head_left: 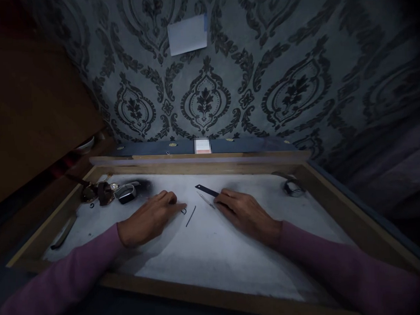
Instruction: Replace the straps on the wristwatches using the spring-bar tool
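My left hand [152, 218] rests low over the white lining of a shallow wooden drawer, fingers curled together. A small looped dark wire piece [183, 211] sticks out at its fingertips. To its right lies a thin dark rod [190, 216], touched by neither hand. My right hand [248, 212] is closed around the near end of a dark flat strip [207, 191] with a small hole at its far tip. Beside the strip, a thin silvery pointed piece [205, 200] reaches toward the same fingertips; whether they hold it too I cannot tell.
Sunglasses [89, 193] and a square-faced watch [126, 196] lie at the drawer's back left. A curved long-handled item [64, 232] is at the left wall, and a round dark watch-like object [293, 187] at the back right. Wooden rims [210, 167] enclose the drawer.
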Action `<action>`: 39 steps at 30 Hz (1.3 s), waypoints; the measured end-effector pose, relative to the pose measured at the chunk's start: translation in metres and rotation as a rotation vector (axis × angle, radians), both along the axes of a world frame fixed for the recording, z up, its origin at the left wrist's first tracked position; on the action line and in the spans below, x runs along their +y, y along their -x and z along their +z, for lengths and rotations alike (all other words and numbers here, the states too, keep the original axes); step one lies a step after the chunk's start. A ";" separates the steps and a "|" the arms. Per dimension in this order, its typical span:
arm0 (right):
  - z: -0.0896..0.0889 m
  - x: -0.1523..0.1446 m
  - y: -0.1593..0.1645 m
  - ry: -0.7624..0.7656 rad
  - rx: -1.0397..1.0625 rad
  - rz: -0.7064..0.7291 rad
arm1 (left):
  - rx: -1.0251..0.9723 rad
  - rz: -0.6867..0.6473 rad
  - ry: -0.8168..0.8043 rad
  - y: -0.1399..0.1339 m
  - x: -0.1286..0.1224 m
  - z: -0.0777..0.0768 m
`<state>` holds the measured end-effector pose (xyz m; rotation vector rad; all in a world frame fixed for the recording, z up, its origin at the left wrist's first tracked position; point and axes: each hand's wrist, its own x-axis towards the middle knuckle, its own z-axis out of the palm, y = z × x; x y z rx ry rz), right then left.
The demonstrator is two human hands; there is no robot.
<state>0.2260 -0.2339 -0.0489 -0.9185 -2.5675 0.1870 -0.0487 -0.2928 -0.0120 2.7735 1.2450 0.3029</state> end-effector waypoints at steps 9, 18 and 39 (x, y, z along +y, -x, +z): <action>0.001 0.003 0.000 0.019 0.013 0.034 | -0.066 -0.035 0.061 0.004 0.001 0.002; 0.002 0.004 0.000 0.044 0.019 0.055 | -0.195 -0.010 0.042 -0.004 0.004 -0.003; 0.005 0.007 0.000 0.048 0.010 0.088 | 0.119 -0.062 0.116 0.051 -0.029 0.024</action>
